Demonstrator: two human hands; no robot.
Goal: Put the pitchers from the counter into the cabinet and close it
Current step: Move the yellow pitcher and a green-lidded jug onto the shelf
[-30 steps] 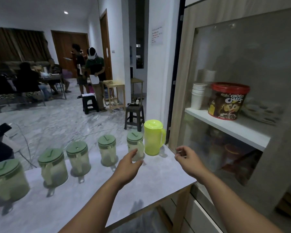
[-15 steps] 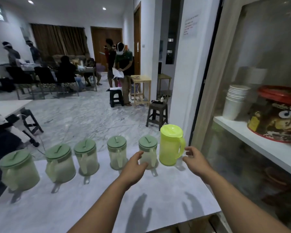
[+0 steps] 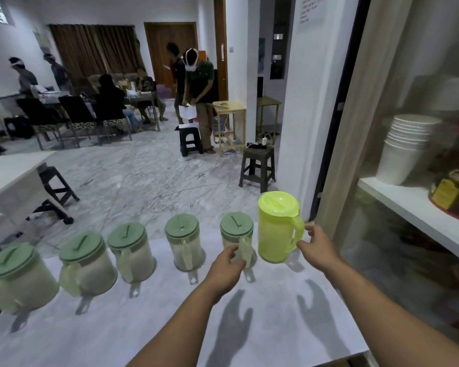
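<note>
Now left hand fingers curl round the green-lidded pitcher handle; right hand pinches the yellow pitcher handle.

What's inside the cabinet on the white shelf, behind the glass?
On the white shelf: a stack of white cups and a red-lidded tub, partly cut off. Below the shelf, glare and dark hide the contents.

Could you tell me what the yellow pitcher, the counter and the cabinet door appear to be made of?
Yellow pitcher: probably translucent glossy plastic; light glows through its wall and moulded handle.
Counter: a smooth pale top with faint marble-like veining, possibly laminate or stone; the hands' shadows fall crisply on it.
Cabinet door: seemingly glass in a wood-look frame; shelf contents show through.
</note>
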